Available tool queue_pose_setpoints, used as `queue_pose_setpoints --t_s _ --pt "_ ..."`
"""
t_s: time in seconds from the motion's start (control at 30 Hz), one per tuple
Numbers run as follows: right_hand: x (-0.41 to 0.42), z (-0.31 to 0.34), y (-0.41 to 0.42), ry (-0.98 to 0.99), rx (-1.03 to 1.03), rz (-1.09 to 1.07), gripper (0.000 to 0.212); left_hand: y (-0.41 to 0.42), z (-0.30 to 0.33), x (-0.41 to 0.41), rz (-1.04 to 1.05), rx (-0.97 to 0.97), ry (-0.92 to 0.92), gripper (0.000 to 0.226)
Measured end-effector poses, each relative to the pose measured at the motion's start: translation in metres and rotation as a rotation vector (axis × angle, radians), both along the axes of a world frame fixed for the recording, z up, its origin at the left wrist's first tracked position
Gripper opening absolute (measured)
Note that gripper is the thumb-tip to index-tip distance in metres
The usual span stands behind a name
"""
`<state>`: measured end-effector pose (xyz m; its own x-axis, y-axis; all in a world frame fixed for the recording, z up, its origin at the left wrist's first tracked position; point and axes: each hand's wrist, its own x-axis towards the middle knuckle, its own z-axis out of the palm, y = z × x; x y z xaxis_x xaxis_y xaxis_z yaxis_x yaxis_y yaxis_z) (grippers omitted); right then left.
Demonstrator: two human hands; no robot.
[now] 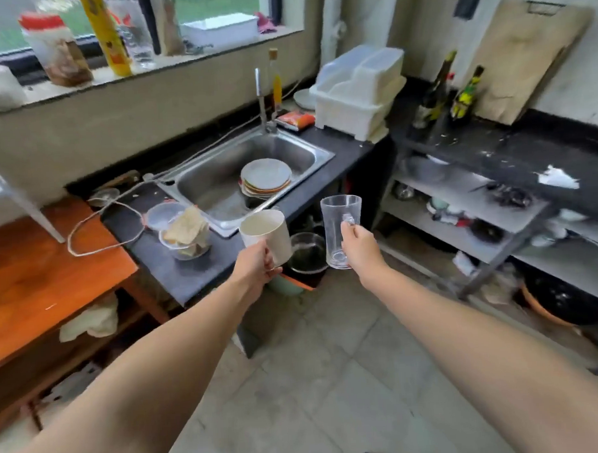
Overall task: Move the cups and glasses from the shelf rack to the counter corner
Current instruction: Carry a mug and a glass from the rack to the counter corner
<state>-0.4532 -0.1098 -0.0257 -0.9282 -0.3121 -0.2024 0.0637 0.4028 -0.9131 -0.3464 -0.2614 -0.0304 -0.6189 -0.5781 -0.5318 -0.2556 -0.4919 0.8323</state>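
White cup [266, 235] in the left hand [256, 262], clear glass [341, 230] gripped by the right hand [359, 246], both carried near the sink [254, 166]; neither rests on the counter [342, 148] yet, so setting down remains.

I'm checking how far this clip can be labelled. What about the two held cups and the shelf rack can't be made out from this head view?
- White cup: its lower side is covered by the left hand; any handle is hidden.
- Clear glass: the right hand covers part of it; whether it holds liquid is unclear.
- Shelf rack: its items are blurred and small, and the frame's right edge cuts it off; remaining cups can't be counted.
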Motion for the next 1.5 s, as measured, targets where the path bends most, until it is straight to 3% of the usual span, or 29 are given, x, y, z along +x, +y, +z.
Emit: queue_pose_setpoints --t_s 0.17,0.37,0.5,0.93,1.03,1.23,1.5 --pt "-0.077 -0.004 0.112 -0.005 0.033 -0.137 0.042 0.103 -0.004 -0.098 -0.138 0.009 -0.017 0.010" --pt "-0.145 -0.007 0.241 0.005 0.106 -0.309 0.043 0.216 -0.005 -0.199 -0.339 -0.024 -0.027 0.017" --pt "-0.183 -0.013 0.321 -0.010 0.112 -0.498 0.042 0.289 -0.007 -0.265 -0.515 -0.046 -0.021 0.010" --pt "-0.340 -0.017 0.506 -0.061 0.181 -0.861 0.036 0.477 -0.008 -0.488 -0.942 -0.048 -0.044 0.017" --pt "-0.386 -0.002 0.539 -0.055 0.151 -0.894 0.037 0.513 0.007 -0.550 -1.023 -0.085 -0.027 0.025" --pt "-0.461 0.009 0.597 -0.018 0.129 -0.941 0.041 0.571 0.014 -0.642 -1.101 -0.104 -0.006 0.021" --pt "-0.601 -0.011 0.694 -0.025 0.071 -0.907 0.038 0.670 -0.006 -0.768 -1.083 -0.108 -0.018 0.022"
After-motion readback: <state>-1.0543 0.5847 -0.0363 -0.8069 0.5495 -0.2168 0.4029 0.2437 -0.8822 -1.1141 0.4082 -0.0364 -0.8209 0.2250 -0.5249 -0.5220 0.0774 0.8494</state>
